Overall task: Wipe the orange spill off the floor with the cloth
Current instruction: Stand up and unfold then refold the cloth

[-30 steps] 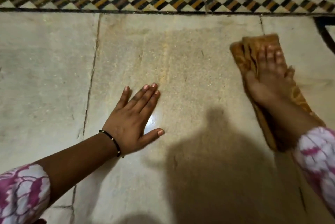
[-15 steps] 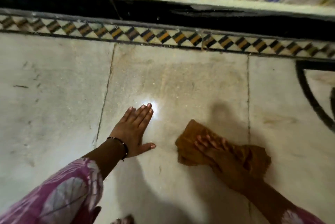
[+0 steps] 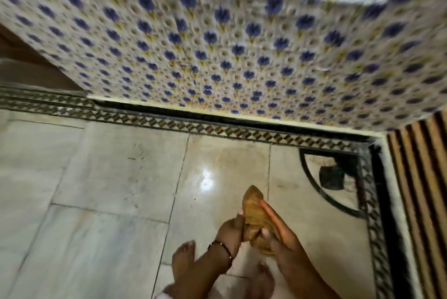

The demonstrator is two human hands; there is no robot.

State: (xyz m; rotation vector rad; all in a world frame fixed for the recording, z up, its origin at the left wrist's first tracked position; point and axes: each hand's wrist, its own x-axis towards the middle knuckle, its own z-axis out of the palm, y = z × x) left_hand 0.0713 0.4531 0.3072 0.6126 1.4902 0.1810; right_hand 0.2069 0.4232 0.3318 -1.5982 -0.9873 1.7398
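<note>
The orange-brown cloth (image 3: 254, 216) is bunched up and lifted off the floor, held between both hands in the lower middle of the head view. My left hand (image 3: 232, 228) grips its left side, a black bracelet on the wrist. My right hand (image 3: 278, 231) wraps its right side with fingers stretched along it. The marble floor tile (image 3: 217, 168) below shines wet with a bright glare; only a faint orange tint shows near its far edge.
A bed draped in a blue-flowered sheet (image 3: 229, 51) rises behind the patterned floor border (image 3: 217, 129). A striped wooden panel (image 3: 420, 189) stands at the right. My bare feet (image 3: 183, 260) are on the floor below the hands.
The view has risen away from the floor. My left hand left the tile and my right hand lifted the cloth; both hands now hold it bunched in the air.
</note>
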